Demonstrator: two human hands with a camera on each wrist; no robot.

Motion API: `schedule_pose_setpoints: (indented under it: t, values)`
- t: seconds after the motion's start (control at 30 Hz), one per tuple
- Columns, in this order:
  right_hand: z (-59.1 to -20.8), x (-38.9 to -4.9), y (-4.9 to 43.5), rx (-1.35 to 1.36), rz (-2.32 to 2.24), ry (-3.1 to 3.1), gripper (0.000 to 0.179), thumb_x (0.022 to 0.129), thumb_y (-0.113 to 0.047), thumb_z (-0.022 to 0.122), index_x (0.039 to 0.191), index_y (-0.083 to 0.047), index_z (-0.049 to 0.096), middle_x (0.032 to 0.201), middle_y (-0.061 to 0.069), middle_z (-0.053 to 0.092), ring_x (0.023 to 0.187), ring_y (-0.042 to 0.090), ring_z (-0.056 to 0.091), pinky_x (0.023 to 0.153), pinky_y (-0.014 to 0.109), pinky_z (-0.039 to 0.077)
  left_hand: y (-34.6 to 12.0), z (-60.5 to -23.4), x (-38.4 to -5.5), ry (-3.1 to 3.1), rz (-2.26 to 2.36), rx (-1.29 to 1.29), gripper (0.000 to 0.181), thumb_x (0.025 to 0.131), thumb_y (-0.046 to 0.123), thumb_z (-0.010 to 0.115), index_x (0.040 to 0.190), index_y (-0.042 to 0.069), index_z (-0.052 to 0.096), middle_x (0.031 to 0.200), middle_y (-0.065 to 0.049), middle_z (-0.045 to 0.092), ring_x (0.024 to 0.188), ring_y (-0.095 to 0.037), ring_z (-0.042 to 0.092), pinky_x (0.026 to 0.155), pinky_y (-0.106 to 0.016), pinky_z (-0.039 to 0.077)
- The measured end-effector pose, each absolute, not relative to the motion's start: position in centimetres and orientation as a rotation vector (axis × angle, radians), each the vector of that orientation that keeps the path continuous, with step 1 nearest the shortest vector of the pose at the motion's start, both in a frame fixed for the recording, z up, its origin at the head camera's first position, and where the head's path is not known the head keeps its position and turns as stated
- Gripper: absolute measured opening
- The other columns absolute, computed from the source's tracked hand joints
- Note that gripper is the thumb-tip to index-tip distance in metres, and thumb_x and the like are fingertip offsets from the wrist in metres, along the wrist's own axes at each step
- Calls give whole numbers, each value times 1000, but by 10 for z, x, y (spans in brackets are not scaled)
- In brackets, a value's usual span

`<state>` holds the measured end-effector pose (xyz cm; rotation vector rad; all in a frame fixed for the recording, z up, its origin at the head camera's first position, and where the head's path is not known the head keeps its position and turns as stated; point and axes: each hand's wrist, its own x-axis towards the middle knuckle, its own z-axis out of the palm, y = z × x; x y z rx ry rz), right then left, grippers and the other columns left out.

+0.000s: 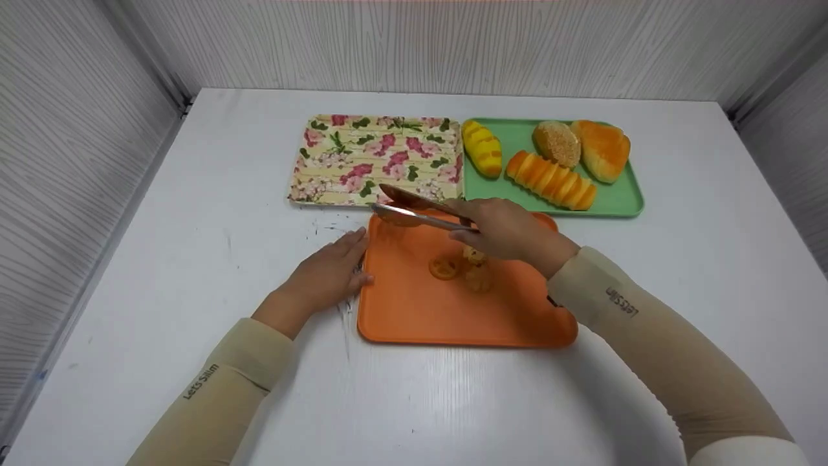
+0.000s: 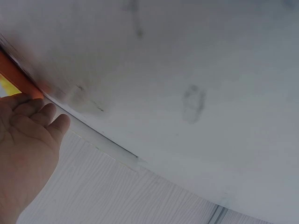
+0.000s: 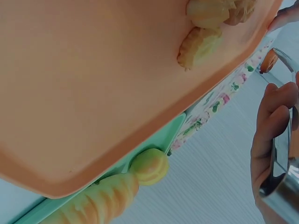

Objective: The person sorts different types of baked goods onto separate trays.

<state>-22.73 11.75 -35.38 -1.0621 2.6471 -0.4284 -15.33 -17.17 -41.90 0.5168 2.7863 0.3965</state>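
My right hand (image 1: 501, 226) grips a pair of metal tongs (image 1: 427, 218) above the far part of the orange tray (image 1: 414, 317). At the tongs' tips shows a round brown piece (image 3: 268, 61), whose kind I cannot tell. Beneath the hand, a round cookie with cut-outs (image 1: 444, 268) lies on the tray, beside a scalloped one (image 1: 479, 279) and a third small baked piece (image 1: 474, 254), partly hidden by the hand. With fingers extended, my left hand (image 1: 326, 275) rests at the tray's left rim, fingertips right at the edge.
Behind the orange tray lies a flower-patterned tray (image 1: 381, 155). To its right, a green tray (image 1: 621, 200) bears a yellow bread (image 1: 482, 149), a sliced loaf (image 1: 551, 181), a seeded bun (image 1: 556, 144) and a golden bread (image 1: 603, 150). Wood-grain panels (image 1: 420, 48) enclose the white table (image 1: 213, 233).
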Motion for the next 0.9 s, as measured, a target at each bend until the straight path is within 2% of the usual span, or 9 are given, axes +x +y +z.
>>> schedule_pose_setpoints:
  t: [0.2,0.4,0.53,0.77,0.9]
  values:
    - [-353,-244,103,-1033,-426,2682,55,97,-33,56,146,-13,41,87,5,59,71,22,50,66,37,43,-172,-420,-154,2783,421,516,76,98,44,47,152,4,13,158,-11,13,143,-26,12,114,-43,17]
    - [-354,-255,89,-983,-382,2697,55,99,-36,52,148,-16,38,105,8,64,85,22,59,77,40,49,-172,-421,-154,2792,424,523,75,98,44,47,152,3,14,158,-10,14,143,-26,14,113,-44,17]
    - [-358,-260,81,-938,-369,2701,56,98,-37,52,148,-16,37,116,8,62,95,24,61,85,42,49,-172,-421,-154,2790,424,524,75,98,45,47,152,4,14,158,-10,14,143,-26,13,113,-45,17]
    - [-366,-263,67,-888,-366,2707,53,98,-36,53,145,-14,41,105,6,63,86,21,59,79,41,50,-173,-419,-152,2789,413,533,76,99,45,46,152,2,14,157,-12,14,143,-27,13,113,-45,18]
    - [-370,-265,61,-871,-345,2701,52,98,-38,52,144,-13,42,112,6,62,92,22,60,84,42,50,-172,-418,-152,2787,418,534,76,99,44,47,152,2,14,157,-12,15,143,-27,13,113,-45,18]
